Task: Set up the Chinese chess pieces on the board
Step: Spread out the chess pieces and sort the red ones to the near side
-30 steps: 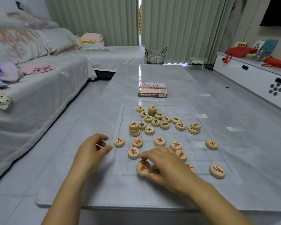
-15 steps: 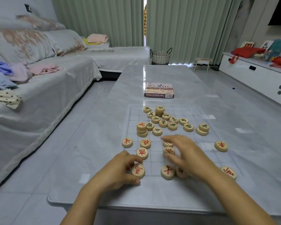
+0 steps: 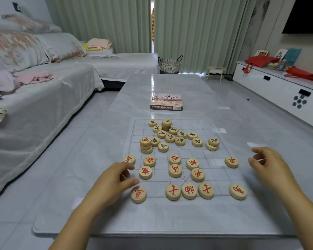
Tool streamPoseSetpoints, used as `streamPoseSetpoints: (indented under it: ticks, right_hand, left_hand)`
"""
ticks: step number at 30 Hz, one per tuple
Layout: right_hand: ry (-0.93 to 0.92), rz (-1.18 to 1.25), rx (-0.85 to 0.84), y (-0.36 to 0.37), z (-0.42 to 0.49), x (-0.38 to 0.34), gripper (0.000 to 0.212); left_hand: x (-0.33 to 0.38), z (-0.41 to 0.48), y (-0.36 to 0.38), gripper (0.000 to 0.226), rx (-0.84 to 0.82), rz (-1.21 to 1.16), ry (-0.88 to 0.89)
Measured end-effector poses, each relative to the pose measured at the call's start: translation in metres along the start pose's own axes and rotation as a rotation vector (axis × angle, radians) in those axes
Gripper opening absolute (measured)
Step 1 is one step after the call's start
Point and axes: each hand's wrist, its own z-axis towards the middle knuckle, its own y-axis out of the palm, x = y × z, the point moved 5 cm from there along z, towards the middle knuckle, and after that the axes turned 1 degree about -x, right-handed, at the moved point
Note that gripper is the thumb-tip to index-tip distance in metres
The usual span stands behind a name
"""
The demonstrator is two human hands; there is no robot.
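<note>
A clear plastic chess board with a faint grid lies on the grey table. Round wooden pieces with red characters are spread over its near half; several sit along the near row, such as one at the left corner and one at the right. Green-lettered pieces are bunched on the far half, some stacked. My left hand hovers just above the left corner piece with fingers loosely curled, holding nothing. Off the board's right edge, next to a red piece, my right hand is empty with its fingers apart.
The chess set's box lies on the grey table beyond the board. A sofa with folded clothes runs along the left. A white cabinet stands at the right, a wicker basket by the curtains.
My right hand has lifted from the near middle of the board and swung out past the right edge. My left hand has let go of the left corner piece and hovers just above it.
</note>
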Motion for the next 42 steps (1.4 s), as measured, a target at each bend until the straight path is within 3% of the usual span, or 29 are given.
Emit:
streamPoseSetpoints:
  ticks: [4, 9, 16, 21, 27, 30, 35, 42]
  right_hand:
    - [0.062, -0.002, -0.031, 0.007, 0.007, 0.008, 0.035]
    - [0.054, 0.008, -0.044, 0.015, 0.008, 0.001, 0.033]
    - [-0.146, 0.032, -0.072, 0.030, 0.002, -0.033, 0.028]
    - [-0.263, -0.062, -0.174, 0.059, -0.003, -0.069, 0.029]
    - [-0.212, -0.156, -0.321, 0.089, -0.005, -0.092, 0.045]
    - [-0.198, -0.253, -0.380, 0.097, -0.004, -0.094, 0.049]
    - [-0.206, -0.284, -0.342, 0.101, -0.005, -0.098, 0.031]
    - [-0.209, -0.071, -0.179, 0.042, 0.004, -0.078, 0.034]
  left_hand:
    - [0.013, 0.013, 0.007, 0.027, 0.131, 0.041, -0.020]
    - [0.023, 0.028, 0.028, 0.036, 0.031, 0.262, -0.012]
    - [0.050, 0.012, 0.016, 0.025, 0.160, 0.187, 0.046]
    - [0.056, -0.010, 0.031, 0.030, 0.099, 0.353, 0.114]
    - [0.055, -0.011, 0.045, 0.055, -0.002, 0.507, 0.118]
    - [0.050, -0.010, 0.040, 0.061, -0.085, 0.457, 0.103]
    - [0.041, -0.007, 0.028, 0.057, -0.166, 0.321, 0.136]
    - [0.047, -0.008, 0.046, 0.049, -0.203, 0.418, 0.201]
